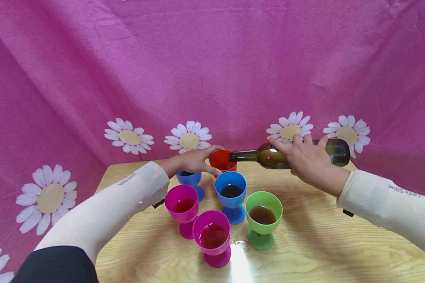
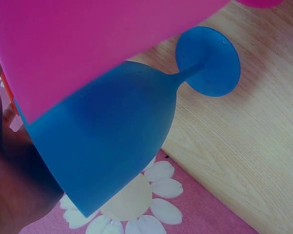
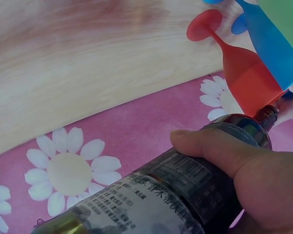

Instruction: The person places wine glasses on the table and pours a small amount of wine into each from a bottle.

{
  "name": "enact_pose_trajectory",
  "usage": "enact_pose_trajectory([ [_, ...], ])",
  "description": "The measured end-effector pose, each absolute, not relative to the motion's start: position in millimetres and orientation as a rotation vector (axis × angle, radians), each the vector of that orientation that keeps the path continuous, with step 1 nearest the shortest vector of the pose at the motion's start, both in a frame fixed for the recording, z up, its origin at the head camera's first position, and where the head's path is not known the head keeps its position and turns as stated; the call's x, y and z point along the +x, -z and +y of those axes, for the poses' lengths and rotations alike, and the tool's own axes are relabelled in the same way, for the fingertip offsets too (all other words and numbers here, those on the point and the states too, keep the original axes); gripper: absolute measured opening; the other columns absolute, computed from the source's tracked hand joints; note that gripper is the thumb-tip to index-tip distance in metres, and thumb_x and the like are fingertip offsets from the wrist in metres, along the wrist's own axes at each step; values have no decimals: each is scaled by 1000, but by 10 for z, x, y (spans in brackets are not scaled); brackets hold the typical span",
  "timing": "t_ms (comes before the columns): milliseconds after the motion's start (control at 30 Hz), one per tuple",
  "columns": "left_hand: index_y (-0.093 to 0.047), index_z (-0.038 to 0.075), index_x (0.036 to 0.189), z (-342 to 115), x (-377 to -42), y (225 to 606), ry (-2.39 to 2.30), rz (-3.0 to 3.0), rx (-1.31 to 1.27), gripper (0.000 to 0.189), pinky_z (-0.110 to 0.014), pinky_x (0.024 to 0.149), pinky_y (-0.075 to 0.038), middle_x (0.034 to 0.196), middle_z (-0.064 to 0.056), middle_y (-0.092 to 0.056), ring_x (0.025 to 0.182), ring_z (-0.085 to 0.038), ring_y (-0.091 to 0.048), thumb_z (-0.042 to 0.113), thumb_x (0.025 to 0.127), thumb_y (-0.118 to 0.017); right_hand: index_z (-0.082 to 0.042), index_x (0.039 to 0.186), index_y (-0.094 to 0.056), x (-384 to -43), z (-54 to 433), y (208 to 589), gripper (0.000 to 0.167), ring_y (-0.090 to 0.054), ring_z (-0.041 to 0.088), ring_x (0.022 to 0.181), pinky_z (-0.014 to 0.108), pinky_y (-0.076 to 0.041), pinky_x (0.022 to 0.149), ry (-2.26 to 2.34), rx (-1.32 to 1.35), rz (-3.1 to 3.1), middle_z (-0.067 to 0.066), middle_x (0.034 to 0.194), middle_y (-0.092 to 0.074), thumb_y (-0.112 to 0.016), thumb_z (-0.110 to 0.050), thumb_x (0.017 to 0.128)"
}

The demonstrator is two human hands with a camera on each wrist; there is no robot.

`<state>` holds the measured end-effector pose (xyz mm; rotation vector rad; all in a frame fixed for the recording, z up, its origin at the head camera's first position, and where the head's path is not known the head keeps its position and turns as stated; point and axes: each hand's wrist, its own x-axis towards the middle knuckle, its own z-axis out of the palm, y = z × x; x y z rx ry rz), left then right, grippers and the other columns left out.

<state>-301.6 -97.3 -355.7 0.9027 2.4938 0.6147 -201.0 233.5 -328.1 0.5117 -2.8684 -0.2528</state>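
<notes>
My right hand (image 1: pixel 308 159) grips a dark green wine bottle (image 1: pixel 272 155) round its body and holds it almost level above the table. The bottle's mouth is at the rim of a red goblet (image 1: pixel 224 158) at the back. In the right wrist view, red liquid shows through the wall of that goblet (image 3: pixel 256 83), and the bottle's label (image 3: pixel 132 204) faces the camera. Thumb and fingers of my left hand (image 1: pixel 194 160) curl round the red goblet's left side. A blue goblet (image 1: pixel 189 177) stands under that hand, partly hidden by it.
Close in front stand another blue goblet (image 1: pixel 231 196), two magenta goblets (image 1: pixel 182 202) and a green goblet (image 1: pixel 263 214), each with dark or reddish liquid. Small wet spots shine on the wooden table (image 1: pixel 315 236). A pink flowered cloth (image 1: pixel 212 70) hangs behind.
</notes>
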Motion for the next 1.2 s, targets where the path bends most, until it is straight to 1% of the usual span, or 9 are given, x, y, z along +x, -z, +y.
enact_pose_trajectory([
  [167,-34,26,157,-972,-3010,3553,-611,2500,897,84,-50,107,-45,141,-4,-61,125,-25,-57,44,89,-79,-30,156,-39,-2001,2348,3349,95,-55,59,104,89,-34,83,187,487,-2881,36,111,-56,-87,-15,77],
  [233,-34,27,157,-972,-3007,3551,-612,2502,895,84,-50,107,-45,141,-4,-61,125,-25,-57,45,89,-79,-30,155,-39,-1999,2351,3380,94,-54,59,105,89,-35,82,159,474,-2885,36,112,-56,-87,-14,76],
  [400,-34,27,157,-974,-2998,3548,-621,2495,896,83,-50,107,-45,141,-4,-60,125,-25,-56,45,89,-78,-29,152,-40,-1989,2353,3464,96,-55,55,102,85,-39,78,74,447,-2894,32,107,-54,-90,-13,73],
  [500,-33,27,157,-976,-2996,3545,-621,2495,896,83,-50,107,-46,141,-4,-60,126,-25,-56,46,89,-78,-28,151,-38,-1979,2356,3511,100,-55,55,100,80,-41,74,15,431,-2912,31,107,-54,-94,-14,70],
  [667,-34,27,157,-976,-2995,3541,-616,2502,906,84,-49,107,-46,141,-3,-61,126,-25,-56,47,89,-78,-28,155,-34,-1970,2360,3591,103,-55,54,98,76,-42,72,-82,394,-2956,32,110,-55,-93,-15,73],
  [833,-34,27,157,-975,-3007,3549,-620,2499,906,84,-50,108,-45,141,-4,-61,126,-25,-57,47,89,-78,-30,158,-31,-1960,2370,3691,102,-56,52,98,75,-42,74,-154,350,-2982,31,109,-56,-90,-14,76],
  [933,-34,27,157,-973,-3014,3560,-627,2492,900,83,-49,107,-45,141,-3,-61,126,-24,-56,45,89,-78,-30,156,-32,-1942,2377,3756,101,-56,52,97,75,-42,73,-206,336,-2977,30,107,-56,-90,-13,75],
  [1033,-34,27,157,-971,-3021,3569,-626,2491,896,83,-49,107,-46,141,-3,-61,126,-24,-56,45,89,-78,-31,154,-33,-1928,2381,3811,101,-56,52,96,72,-43,69,-254,327,-2967,30,107,-56,-91,-13,74],
  [1200,-33,27,158,-974,-3018,3564,-618,2495,886,85,-50,107,-45,142,-3,-60,127,-24,-56,45,89,-79,-32,155,-32,-1922,2373,3886,103,-56,52,99,70,-43,69,-301,302,-2961,31,110,-56,-92,-15,74],
])
